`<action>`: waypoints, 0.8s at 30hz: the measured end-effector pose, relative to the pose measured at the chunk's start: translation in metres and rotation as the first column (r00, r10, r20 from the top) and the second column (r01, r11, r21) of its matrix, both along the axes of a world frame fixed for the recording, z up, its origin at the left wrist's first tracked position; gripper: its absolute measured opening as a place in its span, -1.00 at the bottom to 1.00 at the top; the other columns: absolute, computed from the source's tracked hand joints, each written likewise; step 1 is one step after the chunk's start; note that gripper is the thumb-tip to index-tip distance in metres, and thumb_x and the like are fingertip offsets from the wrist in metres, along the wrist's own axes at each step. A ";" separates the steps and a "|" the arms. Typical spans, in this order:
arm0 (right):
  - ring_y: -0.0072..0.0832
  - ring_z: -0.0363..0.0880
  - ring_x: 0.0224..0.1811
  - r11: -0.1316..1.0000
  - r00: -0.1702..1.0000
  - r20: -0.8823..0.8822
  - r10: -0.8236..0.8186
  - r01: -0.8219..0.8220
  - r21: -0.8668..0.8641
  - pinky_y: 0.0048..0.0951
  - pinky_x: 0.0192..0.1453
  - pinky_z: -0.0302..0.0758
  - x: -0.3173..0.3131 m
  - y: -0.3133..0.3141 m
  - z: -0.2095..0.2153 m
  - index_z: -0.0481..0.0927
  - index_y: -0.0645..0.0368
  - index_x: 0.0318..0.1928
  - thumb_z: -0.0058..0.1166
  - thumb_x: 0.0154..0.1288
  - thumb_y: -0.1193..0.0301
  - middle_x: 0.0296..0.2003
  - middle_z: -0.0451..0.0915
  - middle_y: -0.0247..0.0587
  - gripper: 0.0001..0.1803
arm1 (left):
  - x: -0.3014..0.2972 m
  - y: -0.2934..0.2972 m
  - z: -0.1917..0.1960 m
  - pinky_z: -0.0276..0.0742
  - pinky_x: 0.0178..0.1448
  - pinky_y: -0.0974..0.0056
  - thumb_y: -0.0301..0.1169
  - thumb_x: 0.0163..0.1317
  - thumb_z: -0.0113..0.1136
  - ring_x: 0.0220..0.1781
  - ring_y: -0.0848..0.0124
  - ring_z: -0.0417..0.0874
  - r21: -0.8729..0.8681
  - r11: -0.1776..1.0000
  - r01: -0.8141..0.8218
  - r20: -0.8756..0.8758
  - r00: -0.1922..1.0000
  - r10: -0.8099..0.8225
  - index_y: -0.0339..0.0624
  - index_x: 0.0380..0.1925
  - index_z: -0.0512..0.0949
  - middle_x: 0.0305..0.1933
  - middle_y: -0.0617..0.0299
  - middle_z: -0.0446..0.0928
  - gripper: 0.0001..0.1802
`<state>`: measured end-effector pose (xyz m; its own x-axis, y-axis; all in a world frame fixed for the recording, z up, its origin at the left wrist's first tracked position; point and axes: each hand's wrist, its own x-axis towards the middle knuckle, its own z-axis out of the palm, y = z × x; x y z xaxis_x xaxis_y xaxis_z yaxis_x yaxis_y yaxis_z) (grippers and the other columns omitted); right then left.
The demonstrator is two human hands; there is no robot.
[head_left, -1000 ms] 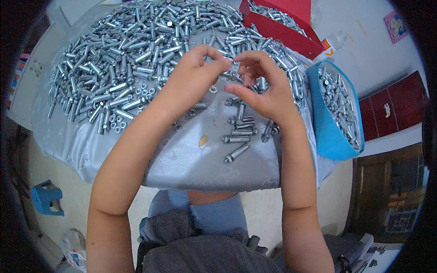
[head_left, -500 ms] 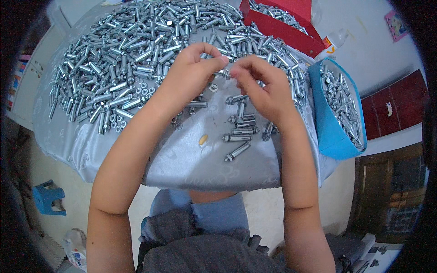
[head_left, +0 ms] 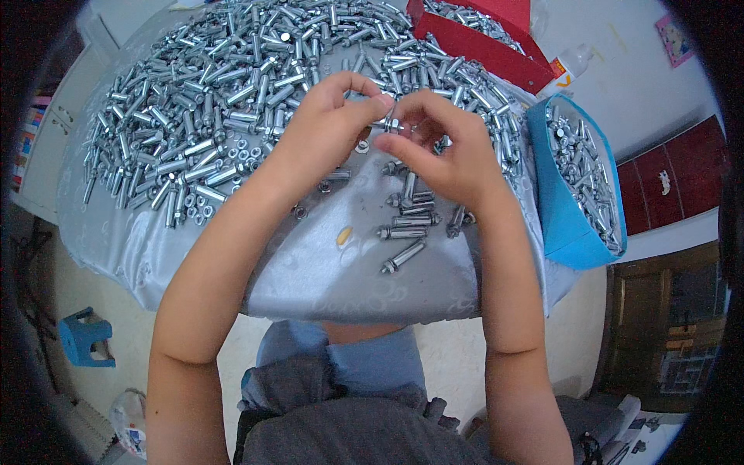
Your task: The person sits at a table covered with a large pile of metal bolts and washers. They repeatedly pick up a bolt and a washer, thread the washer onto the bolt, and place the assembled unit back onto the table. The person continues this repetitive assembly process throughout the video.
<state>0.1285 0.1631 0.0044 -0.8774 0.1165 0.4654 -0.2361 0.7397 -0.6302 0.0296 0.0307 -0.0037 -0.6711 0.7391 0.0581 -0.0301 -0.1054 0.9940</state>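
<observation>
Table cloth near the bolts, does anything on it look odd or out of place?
One thing: a small orange-yellow spot sits on the grey cloth, just left of the few loose bolts below the hands. Whether it is a stain or a scrap is unclear.

Small metal part (head_left: 391,122) — mostly hidden by fingertips (head_left: 381,101) (kind unclear).

**A pale-floored room around a silver-draped tabletop**

A shiny silver-grey cloth (head_left: 310,271) with a faint woven pattern covers the tabletop and hangs over its near edge. Below it lies a pale, cream-coloured floor (head_left: 77,294), where a small blue plastic stool (head_left: 87,337) stands at the left. White cabinet fronts (head_left: 46,147) run along the upper left. On the right, dark red cupboard doors (head_left: 666,186) sit above a dark wooden door (head_left: 666,341). The light is soft and even.
</observation>
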 end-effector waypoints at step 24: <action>-0.48 0.39 -0.66 0.993 0.993 0.054 0.105 -0.102 -0.058 -0.48 -0.57 0.32 0.000 0.004 -0.005 0.49 0.21 -0.38 -0.04 0.21 0.27 -0.69 0.39 -0.20 -0.76 | 0.007 0.001 0.002 -0.09 -0.69 0.52 -0.16 0.18 0.03 -0.74 0.70 0.12 0.003 0.999 0.045 -0.040 0.998 -0.045 -0.08 -0.32 0.39 -0.70 0.48 0.23 -0.75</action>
<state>0.1282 0.1673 -0.0005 -0.9109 0.0479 0.4099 -0.2720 0.6773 -0.6836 0.0366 0.0317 -0.0019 -0.6342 0.7682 0.0870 0.0048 -0.1086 0.9941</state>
